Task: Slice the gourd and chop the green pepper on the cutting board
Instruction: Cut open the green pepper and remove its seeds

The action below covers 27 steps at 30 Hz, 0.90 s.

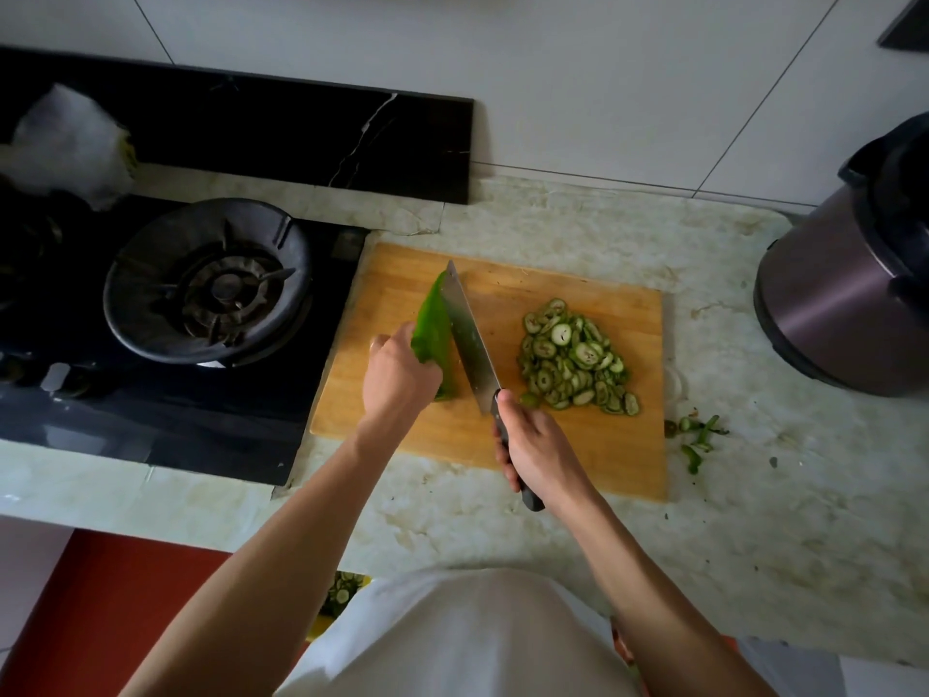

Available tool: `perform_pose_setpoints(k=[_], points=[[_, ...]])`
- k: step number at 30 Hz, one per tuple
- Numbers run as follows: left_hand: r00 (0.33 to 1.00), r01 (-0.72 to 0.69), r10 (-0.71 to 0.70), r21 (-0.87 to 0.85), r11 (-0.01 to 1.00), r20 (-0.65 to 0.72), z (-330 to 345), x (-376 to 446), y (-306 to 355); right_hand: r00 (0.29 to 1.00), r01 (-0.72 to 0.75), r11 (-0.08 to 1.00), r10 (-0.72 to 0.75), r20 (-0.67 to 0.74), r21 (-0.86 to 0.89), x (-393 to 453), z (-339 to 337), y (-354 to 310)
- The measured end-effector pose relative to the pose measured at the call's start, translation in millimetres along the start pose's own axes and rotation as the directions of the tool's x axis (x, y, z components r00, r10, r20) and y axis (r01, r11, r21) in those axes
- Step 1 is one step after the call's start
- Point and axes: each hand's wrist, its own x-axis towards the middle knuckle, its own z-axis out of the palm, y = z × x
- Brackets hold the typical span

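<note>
Marble counter (578, 520) carries the board (618, 435). On it, gourd slices (573, 362) pile right; the pepper (432, 334) lies left under the left hand (397, 377), fingers curled on it. Right hand (540, 452) fingers clamp the knife (467, 339) handle, blade against the pepper.

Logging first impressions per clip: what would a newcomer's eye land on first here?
Probably the knife, gripped by the right hand, its blade lying along the bright green pepper that the left hand holds on the left of the board. Next, the pile of gourd slices on the board's right, then the dark burner to the left.
</note>
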Motion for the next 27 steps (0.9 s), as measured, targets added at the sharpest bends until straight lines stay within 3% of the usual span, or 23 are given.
perform_pose_setpoints(k=[4,7,9,11,13,15,21,27], points=[[0.999,-0.004,-0.012,0.358,0.934,0.045,-3.4,6.7,22.3,1.000,0.011,1.000,-0.011,0.009,-0.007,-1.7,6.1,1.0],[0.998,-0.014,-0.013,0.391,0.920,0.066,-4.3,17.5,27.7,1.000,0.012,1.000,-0.013,-0.015,-0.012,-2.7,5.8,-0.4],[0.995,0.019,-0.049,0.305,0.952,0.089,-5.8,27.5,24.7,1.000,0.013,1.000,-0.014,-0.025,-0.007,-3.6,2.8,-2.3],[0.985,0.108,-0.117,0.072,0.992,0.129,-7.3,35.2,19.6,0.999,0.026,1.000,-0.027,-0.031,-0.015,-5.3,-0.5,-5.0],[0.953,0.272,-0.210,-0.315,0.909,0.218,-8.2,33.4,15.5,0.999,0.045,0.998,-0.046,-0.028,-0.040,-6.4,-1.7,-7.3],[0.936,0.341,-0.231,-0.518,0.784,0.267,-4.3,26.8,8.9,0.998,0.064,0.996,-0.065,-0.021,-0.061,-8.0,-1.3,-9.0],[0.944,0.331,-0.212,-0.717,0.613,0.254,12.0,16.8,-6.3,0.996,0.087,0.991,-0.087,0.003,-0.100,-10.8,2.4,-11.7],[0.962,0.273,-0.208,-0.700,0.660,0.179,24.9,13.1,-8.5,0.996,0.091,0.986,-0.093,-0.004,-0.141,-9.0,4.9,-12.6]])
